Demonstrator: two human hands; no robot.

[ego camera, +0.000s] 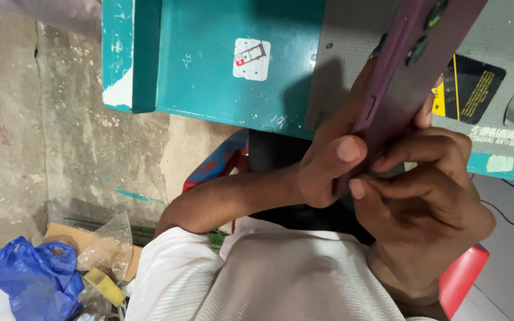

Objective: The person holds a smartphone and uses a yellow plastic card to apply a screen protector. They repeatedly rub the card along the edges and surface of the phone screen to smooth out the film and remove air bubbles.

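Teal surface (209, 59) behind; your left hand (328, 169) and right hand (429, 190) both gripped the purple phone (400, 77) just below it.

Phone case (401, 77) dark plum purple, with two small green-tinted camera rings near its top. Table (209, 65) teal, paint chipped to white at one corner, carries a small white sticker (251, 59) with a grey and red drawing. Mat (507, 35) on table grey with fine dot pattern. Black packet (474, 89) with yellow lines and yellow edge. Shirt (269, 279) white, thin ribbed stripes. Stool (462, 276) red. Bag (34, 282) on floor bright blue. Clear plastic wrap (108, 246) over brown cardboard (69, 235), yellow block (105, 286) below. Wall (43, 131) mottled grey-beige, stained.
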